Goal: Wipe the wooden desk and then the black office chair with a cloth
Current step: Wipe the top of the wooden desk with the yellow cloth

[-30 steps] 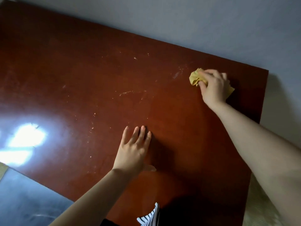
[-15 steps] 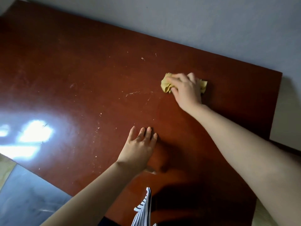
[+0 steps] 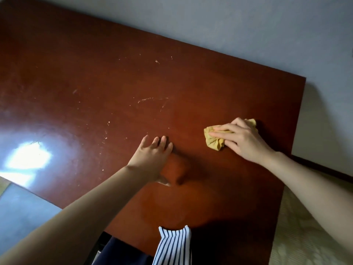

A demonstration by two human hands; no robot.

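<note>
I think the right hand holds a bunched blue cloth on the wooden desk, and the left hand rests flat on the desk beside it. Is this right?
Not quite: the head view shows that the cloth is yellow, not blue. The rest is correct: the right hand holds it bunched on the wooden desk, and the left hand rests flat on the desk beside it.

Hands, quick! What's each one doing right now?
Left hand: open, flat on the desk.
Right hand: holding the cloth against the desk.
</note>
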